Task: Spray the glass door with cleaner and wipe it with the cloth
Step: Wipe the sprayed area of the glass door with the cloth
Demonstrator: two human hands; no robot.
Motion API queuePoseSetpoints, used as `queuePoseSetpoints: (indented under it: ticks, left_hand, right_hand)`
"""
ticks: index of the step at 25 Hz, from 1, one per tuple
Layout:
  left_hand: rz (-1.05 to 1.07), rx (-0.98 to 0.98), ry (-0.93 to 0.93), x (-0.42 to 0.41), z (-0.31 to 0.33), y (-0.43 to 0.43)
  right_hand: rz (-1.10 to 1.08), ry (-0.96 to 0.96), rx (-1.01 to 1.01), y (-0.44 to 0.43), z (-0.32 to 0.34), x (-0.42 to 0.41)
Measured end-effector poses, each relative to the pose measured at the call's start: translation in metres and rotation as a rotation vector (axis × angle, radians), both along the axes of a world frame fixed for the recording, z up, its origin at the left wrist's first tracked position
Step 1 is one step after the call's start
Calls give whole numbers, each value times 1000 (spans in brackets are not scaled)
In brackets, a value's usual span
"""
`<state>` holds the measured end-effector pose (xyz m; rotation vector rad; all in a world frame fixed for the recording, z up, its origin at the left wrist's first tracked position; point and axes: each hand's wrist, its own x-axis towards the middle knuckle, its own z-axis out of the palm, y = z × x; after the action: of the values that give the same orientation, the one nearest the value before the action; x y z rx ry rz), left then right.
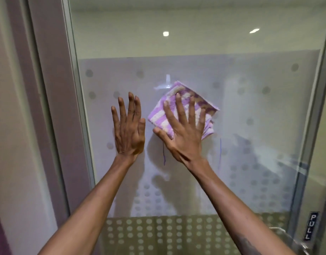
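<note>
The glass door (250,111) fills the view, with a frosted, dotted band across its middle. A folded purple-and-white striped cloth (199,102) lies flat against the glass at centre. My right hand (182,129) presses on the cloth with fingers spread wide. To the left of the cloth, my left hand (130,129) rests flat on the bare glass, fingers apart and holding nothing. No spray bottle is in view.
A grey metal door frame (53,107) runs down the left side, with a wall beyond it. At the lower right edge sits a black "PULL" label (312,226) above a metal handle (294,242). Ceiling lights reflect in the upper glass.
</note>
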<state>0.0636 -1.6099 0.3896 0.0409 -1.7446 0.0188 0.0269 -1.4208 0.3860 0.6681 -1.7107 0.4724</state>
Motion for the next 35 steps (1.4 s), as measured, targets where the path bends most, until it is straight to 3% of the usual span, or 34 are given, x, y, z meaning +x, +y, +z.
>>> queuePoseSetpoints:
  ticks: [6, 9, 13, 15, 18, 20, 22, 25, 27, 29, 32, 35]
  left_hand:
    - [10, 19, 1, 1, 1, 0]
    - [19, 17, 1, 2, 1, 2]
    - [17, 3, 12, 0, -1, 1]
    - [30, -11, 20, -3, -1, -1]
    - [60, -20, 18, -3, 0, -2]
    - [85, -17, 3, -1, 0, 0]
    - [107, -9, -11, 0, 0, 2]
    - [127, -1, -14, 1, 0, 5]
    - [120, -4, -11, -1, 0, 4]
    - [116, -11, 2, -2, -2, 3]
    - [114, -13, 11, -2, -1, 5]
    - [125, -3, 3, -1, 0, 6]
  right_hand:
    - [-25, 157, 164, 23, -68, -11]
    - [-89, 85, -23, 59, -59, -23]
    - [-125, 11, -310, 41, 8, -31]
    - [-80, 110, -225, 9, 12, -28]
    - [31, 152, 63, -8, -68, -14]
    - [33, 152, 202, 20, -133, -12]
    - [-16, 189, 234, 60, -158, -21]
    - [-136, 97, -9, 93, -129, -41]
    - [-196, 11, -227, 83, -92, -41]
    - [-181, 3, -308, 51, -66, -34]
    - [-54, 63, -173, 2, -89, -17]
    - [40, 49, 110, 6, -191, -3]
